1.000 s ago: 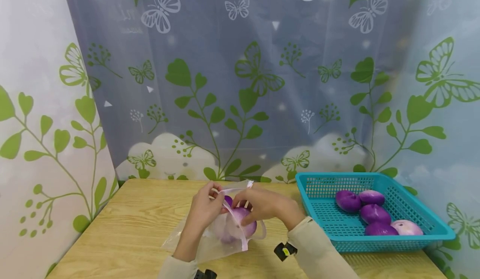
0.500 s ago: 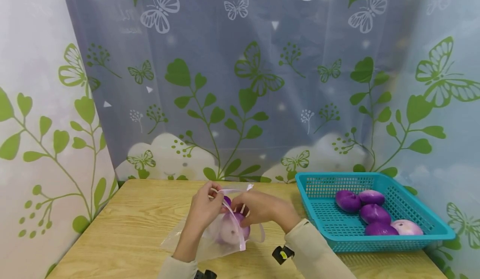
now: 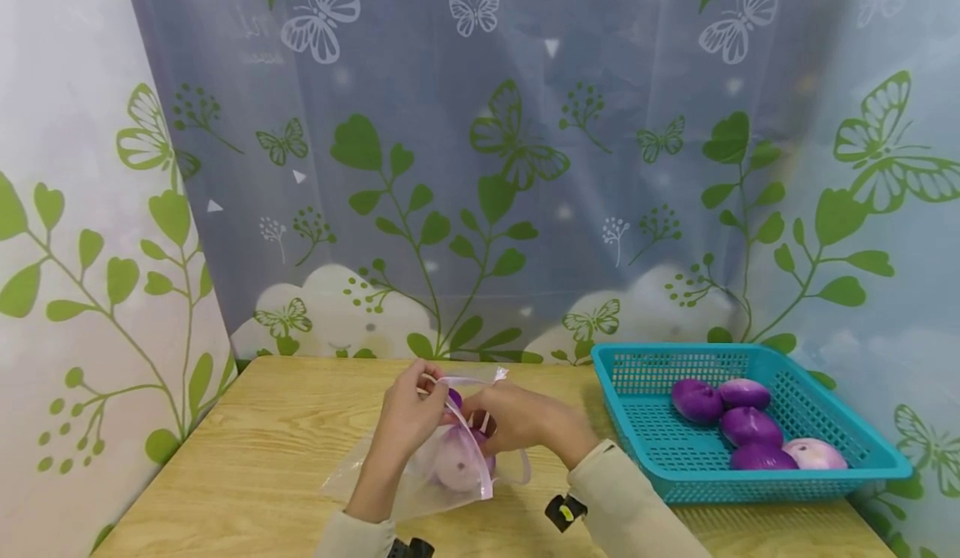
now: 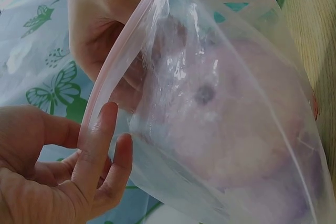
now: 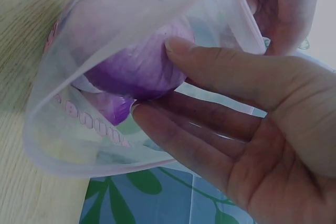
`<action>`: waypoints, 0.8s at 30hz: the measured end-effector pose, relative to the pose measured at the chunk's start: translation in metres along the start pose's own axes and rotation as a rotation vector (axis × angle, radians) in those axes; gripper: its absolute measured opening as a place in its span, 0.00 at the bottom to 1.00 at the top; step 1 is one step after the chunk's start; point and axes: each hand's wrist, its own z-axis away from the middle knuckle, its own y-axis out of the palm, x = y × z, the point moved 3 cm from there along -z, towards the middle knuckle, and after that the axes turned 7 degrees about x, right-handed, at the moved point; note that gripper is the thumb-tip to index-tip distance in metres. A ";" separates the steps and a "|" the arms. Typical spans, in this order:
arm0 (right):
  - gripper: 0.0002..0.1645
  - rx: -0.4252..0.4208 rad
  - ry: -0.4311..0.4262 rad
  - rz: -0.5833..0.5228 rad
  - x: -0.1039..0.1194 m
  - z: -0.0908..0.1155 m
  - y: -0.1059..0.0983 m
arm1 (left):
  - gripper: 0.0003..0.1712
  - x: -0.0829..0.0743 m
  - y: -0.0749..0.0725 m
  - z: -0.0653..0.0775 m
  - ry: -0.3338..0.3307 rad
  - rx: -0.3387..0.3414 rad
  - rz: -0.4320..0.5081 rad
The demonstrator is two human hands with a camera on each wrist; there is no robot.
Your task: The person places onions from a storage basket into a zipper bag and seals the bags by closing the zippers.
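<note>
A clear plastic bag with a pink-edged mouth lies on the table, its opening toward the right. My left hand pinches the bag's rim between thumb and fingers and keeps the mouth apart. Through that mouth reaches my right hand. In the right wrist view its thumb lies on top of a red onion and its fingers are under it, gripping it inside the bag. Below it, another purple onion shows partly in the bag. The left wrist view shows the held onion only hazily through the plastic.
A turquoise mesh basket stands on the right of the wooden table, with several purple onions inside. Behind the table hangs a printed curtain with leaves and butterflies.
The onion has moved a little left and deeper into the bag, the right hand following it in. My left hand holds the rim in the same place.
</note>
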 end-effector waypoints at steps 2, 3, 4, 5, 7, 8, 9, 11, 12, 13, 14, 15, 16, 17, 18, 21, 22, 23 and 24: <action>0.14 -0.004 0.004 0.006 -0.001 0.001 -0.001 | 0.06 0.000 0.000 0.000 -0.003 0.002 0.000; 0.15 -0.004 0.009 0.005 -0.001 0.002 -0.001 | 0.06 0.000 0.000 0.000 -0.002 0.005 0.001; 0.15 -0.006 0.016 0.003 -0.002 0.003 -0.002 | 0.06 0.000 0.000 0.000 -0.001 0.007 0.002; 0.16 -0.007 0.022 0.005 -0.002 0.005 -0.003 | 0.06 0.000 0.001 0.000 -0.003 0.010 0.006; 0.16 -0.007 0.042 0.011 -0.003 0.008 -0.006 | 0.06 0.000 0.001 0.000 -0.002 0.016 0.012; 0.17 -0.007 0.051 0.015 -0.004 0.009 -0.007 | 0.06 0.000 0.001 0.000 -0.001 0.020 0.015; 0.17 -0.006 0.058 0.018 -0.004 0.011 -0.009 | 0.06 0.000 0.001 0.000 -0.001 0.022 0.017; 0.17 -0.005 0.063 0.024 -0.005 0.014 -0.012 | 0.06 0.000 0.001 0.000 -0.001 0.023 0.018; 0.17 -0.003 0.068 0.020 -0.005 0.016 -0.014 | 0.06 -0.001 0.001 0.000 0.004 0.024 0.015; 0.17 0.000 0.073 0.017 -0.006 0.018 -0.016 | 0.06 0.000 0.001 -0.001 0.004 0.023 0.014; 0.17 0.003 0.078 0.011 -0.006 0.019 -0.017 | 0.06 0.000 0.001 -0.001 0.003 0.022 0.015; 0.17 0.008 0.082 0.004 -0.007 0.021 -0.018 | 0.06 0.000 0.001 -0.001 0.002 0.022 0.014; 0.17 0.012 0.086 0.002 -0.008 0.022 -0.019 | 0.06 0.000 0.001 -0.001 0.003 0.022 0.013; 0.17 0.014 0.091 -0.001 -0.008 0.024 -0.021 | 0.06 0.000 0.001 -0.001 0.002 0.023 0.013; 0.16 0.019 0.097 -0.004 -0.009 0.025 -0.022 | 0.06 0.001 0.001 -0.001 0.002 0.024 0.011; 0.15 0.026 0.104 -0.003 -0.010 0.030 -0.024 | 0.06 0.001 0.001 -0.001 -0.007 0.027 0.017; 0.15 0.026 0.103 0.002 -0.010 0.032 -0.026 | 0.06 0.001 0.001 -0.001 -0.008 0.028 0.018; 0.15 0.026 0.104 0.005 -0.011 0.034 -0.027 | 0.06 0.001 0.002 -0.001 -0.010 0.030 0.019; 0.15 0.027 0.108 0.011 -0.012 0.036 -0.028 | 0.06 0.001 0.002 0.000 -0.012 0.030 0.021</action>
